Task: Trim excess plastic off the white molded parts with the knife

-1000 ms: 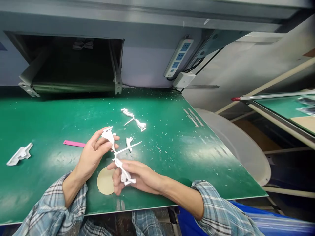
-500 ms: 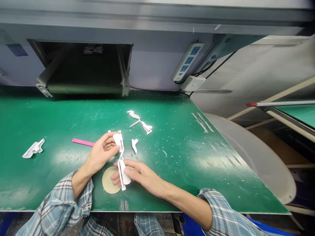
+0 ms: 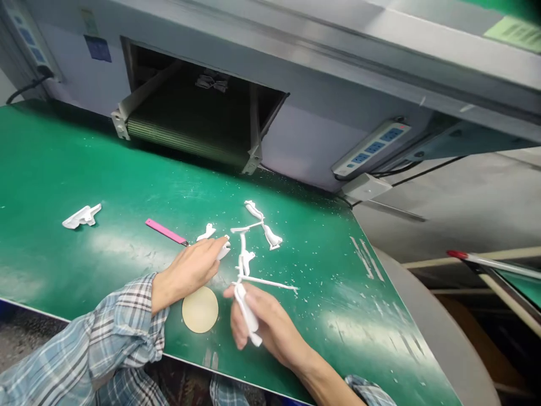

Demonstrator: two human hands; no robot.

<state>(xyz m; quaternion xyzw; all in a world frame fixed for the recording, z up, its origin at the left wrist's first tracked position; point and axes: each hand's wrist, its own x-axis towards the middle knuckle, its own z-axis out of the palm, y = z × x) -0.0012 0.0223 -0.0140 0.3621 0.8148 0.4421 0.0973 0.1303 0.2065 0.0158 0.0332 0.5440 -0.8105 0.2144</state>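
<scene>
My right hand (image 3: 262,324) is closed on a white moulded plastic part (image 3: 247,307) that still hangs on its thin sprue (image 3: 264,280), low over the green table (image 3: 127,180). My left hand (image 3: 190,269) lies palm down just left of it, fingertips pinching a small white piece (image 3: 224,251) broken off the sprue. Another small white piece (image 3: 207,232) lies just beyond the left fingers. A second sprue with two white parts (image 3: 260,223) lies a little farther back.
A tan round disc (image 3: 200,309) sits between my wrists near the front edge. A pink-handled tool (image 3: 164,231) lies left of my hand, and a white part (image 3: 82,216) farther left. A conveyor opening (image 3: 190,127) and a power strip (image 3: 369,148) line the back; a large pale bin (image 3: 443,349) stands at right.
The piece in my left hand has come off the sprue and the hand has dropped flat toward the table. My right hand keeps the rest. The view swung left and tilted.
</scene>
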